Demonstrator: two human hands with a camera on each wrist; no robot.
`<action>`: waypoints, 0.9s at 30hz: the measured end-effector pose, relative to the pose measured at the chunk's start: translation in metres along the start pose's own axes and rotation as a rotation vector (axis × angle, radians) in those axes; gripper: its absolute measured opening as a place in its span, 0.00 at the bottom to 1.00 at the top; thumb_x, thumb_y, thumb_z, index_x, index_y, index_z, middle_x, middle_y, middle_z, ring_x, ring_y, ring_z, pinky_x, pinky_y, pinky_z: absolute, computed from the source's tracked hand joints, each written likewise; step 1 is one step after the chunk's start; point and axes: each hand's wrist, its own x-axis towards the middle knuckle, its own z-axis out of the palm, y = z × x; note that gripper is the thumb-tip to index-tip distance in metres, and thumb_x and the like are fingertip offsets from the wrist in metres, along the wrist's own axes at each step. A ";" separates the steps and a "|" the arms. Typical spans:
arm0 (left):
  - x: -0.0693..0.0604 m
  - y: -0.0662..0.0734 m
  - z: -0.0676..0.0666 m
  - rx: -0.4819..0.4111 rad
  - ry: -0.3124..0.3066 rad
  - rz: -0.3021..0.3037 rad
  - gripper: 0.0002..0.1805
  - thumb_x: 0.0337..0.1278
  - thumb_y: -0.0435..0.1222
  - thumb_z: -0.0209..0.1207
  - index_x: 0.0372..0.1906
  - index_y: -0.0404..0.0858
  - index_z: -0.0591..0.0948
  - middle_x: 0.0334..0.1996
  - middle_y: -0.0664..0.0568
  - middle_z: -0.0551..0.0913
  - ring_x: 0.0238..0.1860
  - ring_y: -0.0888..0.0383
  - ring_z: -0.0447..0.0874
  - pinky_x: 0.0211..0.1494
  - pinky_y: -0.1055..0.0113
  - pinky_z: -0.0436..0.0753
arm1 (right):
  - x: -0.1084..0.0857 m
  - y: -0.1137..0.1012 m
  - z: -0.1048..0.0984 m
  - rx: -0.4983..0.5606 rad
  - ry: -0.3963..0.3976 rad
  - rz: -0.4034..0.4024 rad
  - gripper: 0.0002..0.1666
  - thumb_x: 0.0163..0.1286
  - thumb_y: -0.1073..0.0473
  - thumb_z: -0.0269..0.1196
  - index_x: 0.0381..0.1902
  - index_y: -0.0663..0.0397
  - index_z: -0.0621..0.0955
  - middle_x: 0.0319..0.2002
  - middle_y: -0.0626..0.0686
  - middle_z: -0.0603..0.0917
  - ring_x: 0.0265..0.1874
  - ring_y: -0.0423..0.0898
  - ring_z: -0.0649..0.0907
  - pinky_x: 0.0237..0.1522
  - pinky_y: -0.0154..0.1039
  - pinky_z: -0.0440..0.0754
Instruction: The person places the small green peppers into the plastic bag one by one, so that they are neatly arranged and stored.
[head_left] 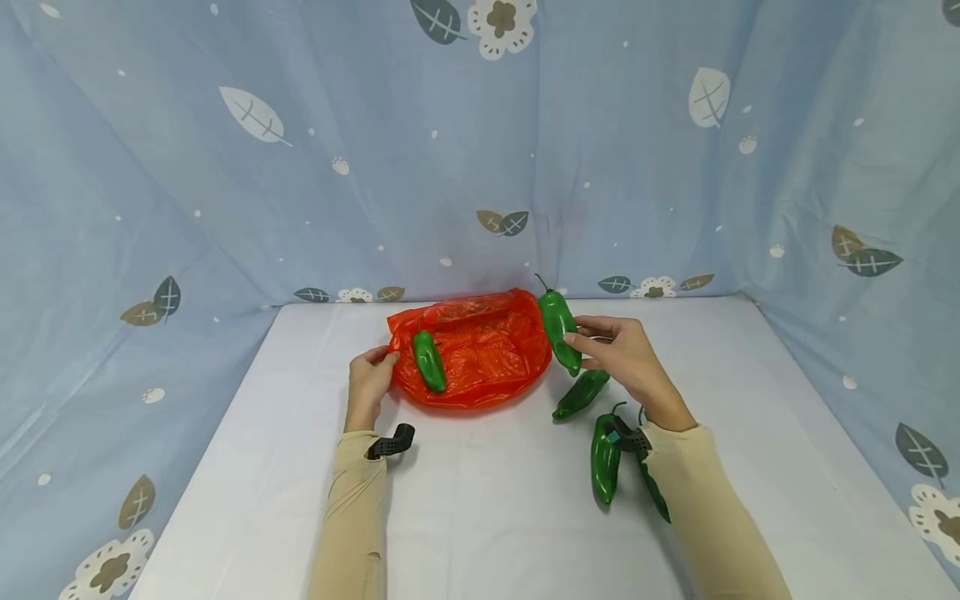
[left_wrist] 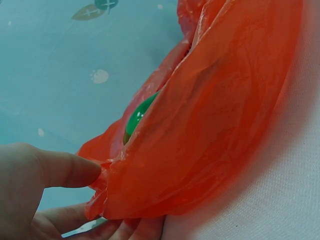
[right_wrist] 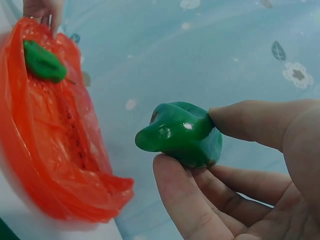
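A red plastic bag [head_left: 487, 354] lies spread with its mouth open at the table's back. One green pepper [head_left: 429, 362] rests inside at its left. My left hand [head_left: 369, 383] pinches the bag's left edge between thumb and fingers; the left wrist view shows the thumb on the red film [left_wrist: 175, 165]. Beside the bag's right edge, my right hand [head_left: 618, 354] holds another green pepper [head_left: 557, 327] raised, stem up. In the right wrist view that pepper [right_wrist: 182, 135] is between thumb and fingertips, apart from the bag [right_wrist: 60, 150].
A green pepper [head_left: 581, 394] lies just right of the bag. Nearer the front are another pepper [head_left: 604, 460] and one [head_left: 654, 487] partly hidden by the right forearm. A patterned blue cloth [head_left: 420, 167] hangs behind the white table [head_left: 487, 500].
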 end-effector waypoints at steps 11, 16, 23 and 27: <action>0.001 0.000 0.001 -0.005 0.004 0.004 0.28 0.76 0.40 0.52 0.73 0.31 0.72 0.68 0.37 0.75 0.60 0.50 0.75 0.52 0.71 0.77 | 0.016 0.001 0.020 0.027 -0.012 -0.017 0.31 0.72 0.55 0.68 0.68 0.64 0.78 0.50 0.61 0.81 0.39 0.37 0.87 0.44 0.41 0.90; 0.001 -0.002 0.003 -0.019 0.012 0.013 0.27 0.75 0.40 0.53 0.71 0.31 0.74 0.66 0.37 0.76 0.57 0.52 0.76 0.46 0.76 0.75 | 0.021 0.003 0.030 0.027 -0.013 0.000 0.31 0.71 0.54 0.68 0.67 0.62 0.78 0.53 0.63 0.82 0.40 0.39 0.87 0.47 0.46 0.90; 0.000 -0.003 0.002 -0.022 0.026 0.010 0.27 0.74 0.39 0.53 0.71 0.31 0.74 0.65 0.37 0.77 0.55 0.53 0.76 0.49 0.73 0.77 | 0.027 0.003 0.044 0.040 -0.013 0.013 0.30 0.71 0.55 0.69 0.66 0.62 0.79 0.55 0.63 0.82 0.37 0.38 0.87 0.47 0.51 0.90; 0.001 -0.003 0.002 -0.024 0.017 0.008 0.27 0.74 0.40 0.52 0.71 0.32 0.73 0.67 0.38 0.76 0.59 0.51 0.75 0.54 0.69 0.76 | 0.030 0.005 0.053 0.033 -0.015 0.012 0.30 0.71 0.54 0.69 0.66 0.61 0.80 0.57 0.63 0.83 0.40 0.39 0.87 0.48 0.48 0.90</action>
